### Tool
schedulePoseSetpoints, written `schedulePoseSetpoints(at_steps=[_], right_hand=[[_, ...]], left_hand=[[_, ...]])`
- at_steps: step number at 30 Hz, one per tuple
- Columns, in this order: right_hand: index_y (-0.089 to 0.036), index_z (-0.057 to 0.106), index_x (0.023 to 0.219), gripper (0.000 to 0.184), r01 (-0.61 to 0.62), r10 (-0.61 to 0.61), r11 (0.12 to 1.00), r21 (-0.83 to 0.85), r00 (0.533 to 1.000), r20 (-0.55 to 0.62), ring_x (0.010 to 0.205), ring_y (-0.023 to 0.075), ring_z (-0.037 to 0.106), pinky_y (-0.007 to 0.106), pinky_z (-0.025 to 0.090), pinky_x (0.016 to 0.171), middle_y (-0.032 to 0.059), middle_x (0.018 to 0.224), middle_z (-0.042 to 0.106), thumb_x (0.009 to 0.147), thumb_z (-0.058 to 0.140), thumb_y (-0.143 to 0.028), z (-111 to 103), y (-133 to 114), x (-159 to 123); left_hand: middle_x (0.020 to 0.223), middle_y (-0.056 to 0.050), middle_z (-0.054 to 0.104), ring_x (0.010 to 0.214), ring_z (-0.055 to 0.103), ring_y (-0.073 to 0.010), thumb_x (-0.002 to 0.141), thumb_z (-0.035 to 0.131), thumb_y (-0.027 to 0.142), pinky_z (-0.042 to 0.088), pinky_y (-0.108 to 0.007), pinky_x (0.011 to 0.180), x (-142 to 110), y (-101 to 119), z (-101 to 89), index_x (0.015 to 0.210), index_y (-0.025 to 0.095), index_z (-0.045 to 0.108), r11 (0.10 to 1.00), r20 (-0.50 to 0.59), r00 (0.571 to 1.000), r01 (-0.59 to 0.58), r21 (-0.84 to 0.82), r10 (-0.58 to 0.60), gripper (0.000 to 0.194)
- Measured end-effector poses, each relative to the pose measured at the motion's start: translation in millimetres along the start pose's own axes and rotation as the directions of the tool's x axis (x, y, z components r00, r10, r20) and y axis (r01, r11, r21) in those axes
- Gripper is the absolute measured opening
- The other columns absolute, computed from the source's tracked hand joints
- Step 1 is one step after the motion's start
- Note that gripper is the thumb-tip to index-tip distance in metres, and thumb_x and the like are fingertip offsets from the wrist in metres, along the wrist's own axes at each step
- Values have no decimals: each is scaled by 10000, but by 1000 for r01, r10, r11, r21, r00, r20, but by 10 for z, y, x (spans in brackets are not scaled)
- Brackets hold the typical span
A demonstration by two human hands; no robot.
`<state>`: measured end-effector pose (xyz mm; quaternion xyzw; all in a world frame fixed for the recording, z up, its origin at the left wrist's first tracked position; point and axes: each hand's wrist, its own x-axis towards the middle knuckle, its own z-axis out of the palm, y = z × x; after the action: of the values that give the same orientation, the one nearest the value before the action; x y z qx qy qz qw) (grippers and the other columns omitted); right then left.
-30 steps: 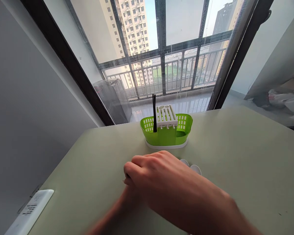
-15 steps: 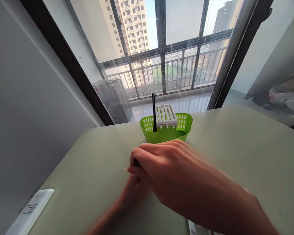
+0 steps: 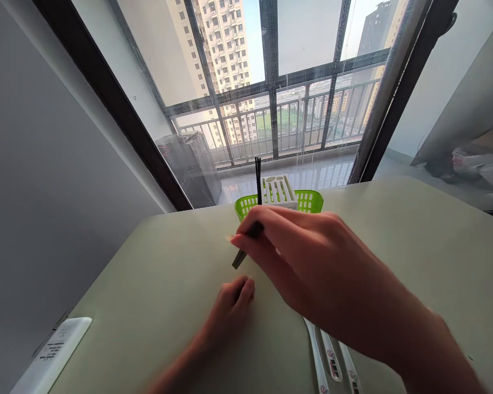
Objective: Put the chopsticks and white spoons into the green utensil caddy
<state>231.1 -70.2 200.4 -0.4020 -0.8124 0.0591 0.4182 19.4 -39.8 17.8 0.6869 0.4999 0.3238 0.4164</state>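
Observation:
My right hand (image 3: 304,246) pinches a pair of dark chopsticks (image 3: 239,259); their square ends stick out below the fingers, and the rest is hidden. It hovers in front of a green cutlery basket (image 3: 310,201) with a white slotted top (image 3: 278,189), covering its lower part. More black chopsticks (image 3: 258,178) stand upright in the basket's left side. Lower down, my left hand (image 3: 233,300) is closed in a fist near the table, with nothing seen sticking out of it. Three white-handled utensils (image 3: 332,358) lie partly under my right forearm, their far ends hidden.
The pale green table (image 3: 160,273) reaches back to a glass door with a dark frame (image 3: 367,148). A white device with printed text (image 3: 51,353) lies at the left edge. Beyond the glass are a balcony railing and a grey appliance (image 3: 193,169). White bags (image 3: 485,169) sit at the far right.
My right hand has risen away from my left fist towards the basket, and the chopstick ends now show below its fingers. The utensil handles have come into view under my forearm.

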Motion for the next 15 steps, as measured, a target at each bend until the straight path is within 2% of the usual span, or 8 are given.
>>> schedulePoseSetpoints(at_steps=[3, 6, 15], right_hand=[[-200, 605, 930, 213, -45, 41, 999, -19, 987, -154, 644, 101, 571, 241, 411, 611, 8, 800, 656, 1049, 469, -313, -7, 32, 19], [-201, 612, 939, 218, -78, 66, 996, -36, 961, -268, 662, 110, 598, 235, 434, 608, 12, 793, 661, 1048, 467, -321, -12, 66, 35], [-222, 620, 963, 198, -145, 71, 980, -133, 893, -445, 618, 115, 583, 238, 427, 563, 12, 778, 661, 1045, 462, -309, 6, 153, 52]], left_hand=[[614, 42, 389, 583, 347, -112, 993, 430, 475, 293, -252, 553, -1, 47, -4, 672, 192, 465, 999, 82, 996, 13, 34, -16, 429], [622, 51, 351, 583, 315, -105, 1004, 395, 478, 273, -247, 548, 3, 85, -10, 677, 200, 408, 998, 115, 993, 35, 49, -40, 430], [612, 61, 331, 566, 287, -99, 1007, 394, 468, 261, -245, 539, -2, 80, -16, 660, 212, 360, 997, 125, 992, 16, 77, -26, 433]])
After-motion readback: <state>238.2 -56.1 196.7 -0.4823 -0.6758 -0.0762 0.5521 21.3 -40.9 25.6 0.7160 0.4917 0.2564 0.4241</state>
